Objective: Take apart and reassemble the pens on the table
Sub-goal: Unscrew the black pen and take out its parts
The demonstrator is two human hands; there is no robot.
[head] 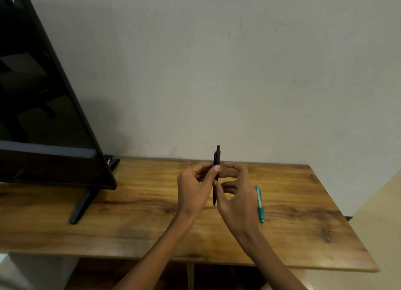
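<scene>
Both forearms reach up from the lower edge of the view and meet above the middle of the wooden table (152, 220); the left hand (194, 188) is raised with its palm turned toward the right, thumb and forefinger pinching the upper half of a black pen (216, 162); the right hand (237, 194) faces it, its forefinger and thumb curled round the lower part of the same pen, the other fingers loosely bent behind; the two hands nearly touch around the barrel. The black pen stands upright in the air between them, its clip end and push button sticking up above the fingers against the pale wall (217, 72), its narrow tip pointing down between the palms; whether its parts are loosened cannot be told. A green pen (260, 205) lies flat on the table just right of the right hand, tip toward the viewer. A dark screen (43, 116) on a black stand (80, 207) occupies the table's left end.
</scene>
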